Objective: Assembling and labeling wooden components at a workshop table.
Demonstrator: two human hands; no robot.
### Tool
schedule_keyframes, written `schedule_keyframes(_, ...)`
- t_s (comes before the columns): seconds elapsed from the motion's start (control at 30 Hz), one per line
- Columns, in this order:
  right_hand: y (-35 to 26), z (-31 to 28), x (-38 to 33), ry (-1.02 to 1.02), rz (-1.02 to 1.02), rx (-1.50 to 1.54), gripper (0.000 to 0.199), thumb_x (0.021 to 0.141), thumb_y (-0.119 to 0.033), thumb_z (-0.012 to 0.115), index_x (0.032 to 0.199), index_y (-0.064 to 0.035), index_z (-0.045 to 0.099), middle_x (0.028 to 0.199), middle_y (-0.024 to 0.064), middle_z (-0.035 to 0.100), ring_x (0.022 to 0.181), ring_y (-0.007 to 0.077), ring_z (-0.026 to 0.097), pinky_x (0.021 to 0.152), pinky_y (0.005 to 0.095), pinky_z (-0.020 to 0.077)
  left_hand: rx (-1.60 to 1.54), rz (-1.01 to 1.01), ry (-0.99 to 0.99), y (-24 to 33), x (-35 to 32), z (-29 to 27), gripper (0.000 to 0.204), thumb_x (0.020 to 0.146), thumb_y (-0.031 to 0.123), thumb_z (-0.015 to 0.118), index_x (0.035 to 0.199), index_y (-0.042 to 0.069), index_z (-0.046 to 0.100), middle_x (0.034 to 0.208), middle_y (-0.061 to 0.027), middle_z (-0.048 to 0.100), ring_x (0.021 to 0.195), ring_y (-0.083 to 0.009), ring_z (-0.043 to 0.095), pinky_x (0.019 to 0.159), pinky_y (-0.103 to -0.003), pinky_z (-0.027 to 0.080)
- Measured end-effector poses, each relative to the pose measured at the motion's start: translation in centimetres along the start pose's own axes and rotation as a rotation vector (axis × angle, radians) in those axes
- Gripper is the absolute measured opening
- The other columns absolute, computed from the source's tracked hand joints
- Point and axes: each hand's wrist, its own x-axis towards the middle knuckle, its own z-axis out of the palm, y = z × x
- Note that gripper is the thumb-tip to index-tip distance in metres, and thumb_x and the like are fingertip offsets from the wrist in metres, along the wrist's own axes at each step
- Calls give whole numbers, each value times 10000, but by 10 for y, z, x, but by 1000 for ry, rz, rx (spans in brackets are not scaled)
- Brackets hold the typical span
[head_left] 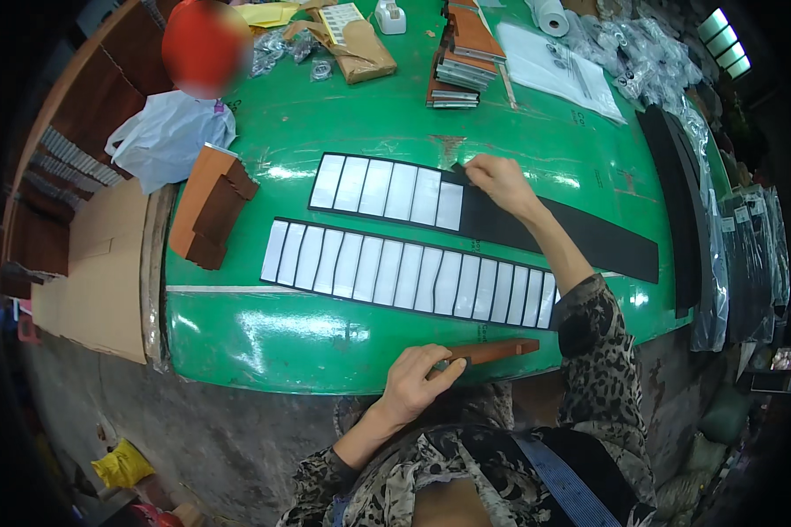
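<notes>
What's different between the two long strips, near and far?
The far strip shows bare black across its right part; the near strip has white panels along its visible length. The far strip's panels are fewer and look wider; the near strip's are narrower. Both lie on the green table.

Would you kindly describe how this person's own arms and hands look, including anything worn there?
The left hand and right hand wear no gloves. The left sleeve and right sleeve have a blotchy, leopard-like print in black and greyish beige, ending partway along the forearms.
</notes>
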Motion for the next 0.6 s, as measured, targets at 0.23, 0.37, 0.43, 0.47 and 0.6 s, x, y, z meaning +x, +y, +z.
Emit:
schedule_keyframes(0.23,-3,-25,-92,-87,263,931,223,919,-144,571,1054,33,558,988,136,643,914,179,639,769,285,539,3,-48,1,1,-1,1,268,684,3,643,937,75,697,912,-111,621,793,-259,610,656,-348,487)
schedule_keyframes(0.37,-7,-37,-172,-1,279,941,277,905,-86,576,1147,49,579,1008,120,647,927,181,631,836,293,521,51,-105,42,0,-3,-15,254,669,-52,649,906,31,686,892,-129,628,782,-274,619,638,-338,506)
schedule_keyframes(0.43,5,-38,-212,-3,306,961,231,890,-44,578,1090,66,614,1009,111,649,943,180,622,854,305,511,25,-147,8,-7,-7,-22,296,689,-126,677,942,26,660,967,-148,616,805,-273,627,634,-313,538)
schedule_keyframes(0.47,9,-31,-227,7,308,970,220,887,-36,576,1080,60,619,1012,102,647,954,178,617,857,306,507,19,-187,1,-6,-8,-24,312,685,-145,671,946,26,658,988,-151,609,797,-277,627,622,-308,542)
schedule_keyframes(0.6,18,2,-258,14,220,1130,185,865,-34,607,1039,16,643,1019,53,638,973,153,585,871,300,489,345,-105,-28,7,-6,-24,288,697,-45,664,962,67,676,1036,-111,591,894,-262,592,701,-365,488)
